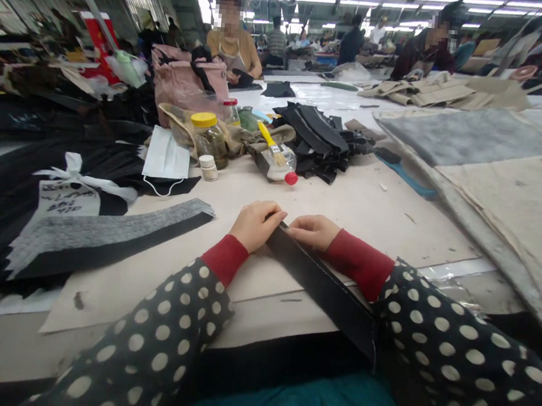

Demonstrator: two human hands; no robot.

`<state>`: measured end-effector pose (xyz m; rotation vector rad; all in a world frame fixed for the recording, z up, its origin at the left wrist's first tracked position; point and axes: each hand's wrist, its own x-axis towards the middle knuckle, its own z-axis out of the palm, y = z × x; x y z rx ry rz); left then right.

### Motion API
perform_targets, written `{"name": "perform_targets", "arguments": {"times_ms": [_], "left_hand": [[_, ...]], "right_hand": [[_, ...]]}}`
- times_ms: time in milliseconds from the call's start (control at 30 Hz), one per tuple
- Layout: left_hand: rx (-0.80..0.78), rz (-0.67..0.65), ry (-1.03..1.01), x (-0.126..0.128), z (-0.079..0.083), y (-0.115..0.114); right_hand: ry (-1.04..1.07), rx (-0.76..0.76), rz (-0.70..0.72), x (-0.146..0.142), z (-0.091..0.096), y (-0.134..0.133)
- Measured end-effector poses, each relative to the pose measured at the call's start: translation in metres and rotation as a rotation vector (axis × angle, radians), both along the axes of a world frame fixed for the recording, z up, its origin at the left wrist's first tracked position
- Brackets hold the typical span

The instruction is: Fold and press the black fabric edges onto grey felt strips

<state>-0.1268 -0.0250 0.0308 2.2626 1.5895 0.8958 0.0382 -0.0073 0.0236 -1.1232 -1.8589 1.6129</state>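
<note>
Black fabric strip, touching left hand, under right hand

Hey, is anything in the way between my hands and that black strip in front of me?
Nothing visible stands in the way: your left hand and right hand are already on the far end of the black strip, with nothing between them and it.

black strip: end hidden by right sleeve | tag writing: blurred
</note>
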Motion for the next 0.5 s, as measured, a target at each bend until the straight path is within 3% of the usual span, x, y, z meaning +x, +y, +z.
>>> {"name": "perform_targets", "arguments": {"times_ms": [267, 400, 500], "left_hand": [[0.121, 0.334, -0.132, -0.043, 0.014, 0.009], [0.163, 0.524, -0.205, -0.07, 0.018, 0.012], [0.142, 0.59, -0.226, -0.085, 0.019, 0.014]], "right_hand": [[-0.047, -0.189, 0.072, 0.018, 0.012, 0.008], [-0.062, -0.163, 0.002, 0.037, 0.011, 0.023], [-0.017, -0.095, -0.058, 0.047, 0.011, 0.031]]}}
